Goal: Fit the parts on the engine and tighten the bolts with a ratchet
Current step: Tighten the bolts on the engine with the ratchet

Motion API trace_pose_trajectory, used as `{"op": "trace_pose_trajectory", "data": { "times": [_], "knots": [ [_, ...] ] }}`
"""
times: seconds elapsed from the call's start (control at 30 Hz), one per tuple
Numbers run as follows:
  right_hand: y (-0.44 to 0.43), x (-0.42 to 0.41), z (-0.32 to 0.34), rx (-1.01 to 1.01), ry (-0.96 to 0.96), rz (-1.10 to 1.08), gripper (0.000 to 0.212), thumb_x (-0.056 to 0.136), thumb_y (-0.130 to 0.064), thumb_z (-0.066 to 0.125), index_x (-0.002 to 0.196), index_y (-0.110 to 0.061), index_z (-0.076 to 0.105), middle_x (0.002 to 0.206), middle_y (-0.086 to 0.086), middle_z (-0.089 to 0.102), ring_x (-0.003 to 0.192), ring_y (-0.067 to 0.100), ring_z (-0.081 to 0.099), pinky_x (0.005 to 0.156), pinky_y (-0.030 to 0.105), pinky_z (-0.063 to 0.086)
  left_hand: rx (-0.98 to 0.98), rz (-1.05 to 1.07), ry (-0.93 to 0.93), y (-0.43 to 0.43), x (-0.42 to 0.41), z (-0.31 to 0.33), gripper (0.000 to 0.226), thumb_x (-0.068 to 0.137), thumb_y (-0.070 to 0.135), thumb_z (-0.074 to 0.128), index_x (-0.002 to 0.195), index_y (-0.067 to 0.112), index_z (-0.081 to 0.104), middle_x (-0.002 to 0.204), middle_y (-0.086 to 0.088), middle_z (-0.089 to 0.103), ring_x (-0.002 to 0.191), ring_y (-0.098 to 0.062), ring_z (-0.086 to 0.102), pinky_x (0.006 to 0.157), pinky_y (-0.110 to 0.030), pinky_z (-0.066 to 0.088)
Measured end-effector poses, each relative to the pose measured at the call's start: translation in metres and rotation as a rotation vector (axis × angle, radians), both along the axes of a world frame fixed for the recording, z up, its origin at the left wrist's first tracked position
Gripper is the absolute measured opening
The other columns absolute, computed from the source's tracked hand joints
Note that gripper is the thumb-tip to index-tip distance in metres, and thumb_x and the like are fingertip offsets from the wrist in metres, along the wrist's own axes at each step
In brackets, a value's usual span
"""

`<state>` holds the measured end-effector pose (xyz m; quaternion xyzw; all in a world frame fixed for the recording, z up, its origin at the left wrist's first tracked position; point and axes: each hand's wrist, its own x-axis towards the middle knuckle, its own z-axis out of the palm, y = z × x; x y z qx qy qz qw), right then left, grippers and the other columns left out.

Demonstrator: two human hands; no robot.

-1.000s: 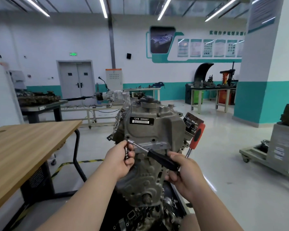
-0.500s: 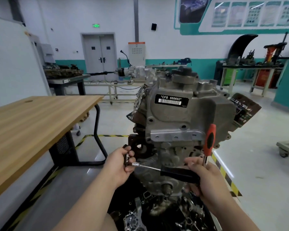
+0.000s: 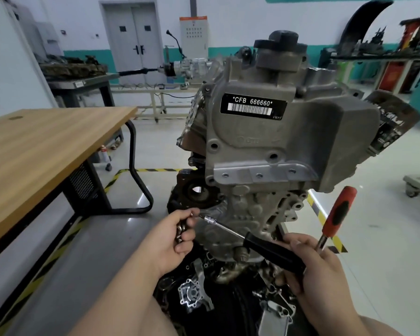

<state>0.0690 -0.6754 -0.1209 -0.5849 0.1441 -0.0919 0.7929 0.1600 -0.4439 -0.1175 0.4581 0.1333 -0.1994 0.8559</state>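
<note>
Our left hand [image 3: 170, 238] is curled closed round a small cluster of bolts [image 3: 180, 232], with thumb and forefinger pinching one at the tip of the black-handled socket driver [image 3: 274, 253]. Our right hand [image 3: 318, 270] grips that driver by its black handle, the thin steel shaft slanting up and to the left so that its socket [image 3: 207, 218] meets our left fingertips. The same right hand also holds a red-handled tool [image 3: 337, 219], whose shaft sits between the fingers and whose handle stands up and tilts to the right. The engine [image 3: 264, 146] stands upright directly behind both hands, its grey cover carrying a black label [image 3: 254, 107] reading *CFB 666660*. It stands beyond the right edge of the wooden worktop [image 3: 41, 151], apart from it. Below the engine, between our forearms, loose metal parts [image 3: 192, 294] lie on a dark surface, though we cannot tell what carries them.
</note>
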Motion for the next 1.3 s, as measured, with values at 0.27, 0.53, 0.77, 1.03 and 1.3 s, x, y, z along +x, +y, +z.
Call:
{"op": "trace_pose_trajectory", "data": {
  "times": [0.27,0.53,0.77,1.03,1.3],
  "knots": [
    [0.0,0.0,-0.005,-0.021,0.075,0.036,0.02,0.098,-0.008,0.045,0.093,0.004,0.06,0.077,0.018,0.072,0.041,0.03,0.042,0.035,0.029,0.038,0.055,-0.109,0.003,0.005,-0.009,-0.002,0.02,0.073,0.022,0.063,0.089,0.012,0.055,0.057,0.005,0.046,0.037,-0.004,0.034,0.026,-0.015,0.02],
    [-0.003,-0.004,-0.005,-0.026,0.062,0.093,0.02,0.1,-0.008,0.043,0.096,0.006,0.058,0.071,0.016,0.07,0.026,0.019,0.031,0.039,0.031,0.041,0.098,-0.17,0.036,0.011,-0.013,-0.006,0.024,0.075,0.023,0.062,0.095,0.009,0.06,0.056,0.005,0.044,0.036,-0.005,0.033,0.027,-0.013,0.018],
    [-0.013,-0.008,-0.001,-0.117,0.067,0.169,0.018,0.099,-0.006,0.045,0.096,0.007,0.058,0.082,0.024,0.072,0.027,0.014,0.04,0.038,0.029,0.043,0.325,-0.304,0.074,0.014,-0.017,-0.01,0.022,0.087,0.027,0.061,0.084,0.006,0.057,0.054,0.005,0.039,0.036,-0.004,0.029,0.028,-0.013,0.017],
    [-0.015,-0.012,-0.005,-0.093,0.116,0.168,0.027,0.101,-0.011,0.044,0.093,0.006,0.063,0.08,0.023,0.07,0.031,0.017,0.037,0.038,0.029,0.043,0.403,-0.172,0.03,-0.005,-0.012,-0.018,0.019,0.096,0.023,0.059,0.085,0.009,0.056,0.052,0.003,0.046,0.036,-0.005,0.032,0.029,-0.012,0.016],
    [0.018,-0.028,-0.008,-0.326,0.148,0.436,0.022,0.097,-0.004,0.053,0.115,-0.014,0.061,0.079,0.023,0.067,0.043,0.02,0.056,0.046,0.024,0.045,0.325,0.019,-0.04,-0.034,0.014,-0.01,0.027,0.103,0.023,0.046,0.084,0.008,0.057,0.063,0.001,0.042,0.033,-0.004,0.034,0.029,-0.011,0.017]
  ]
}}
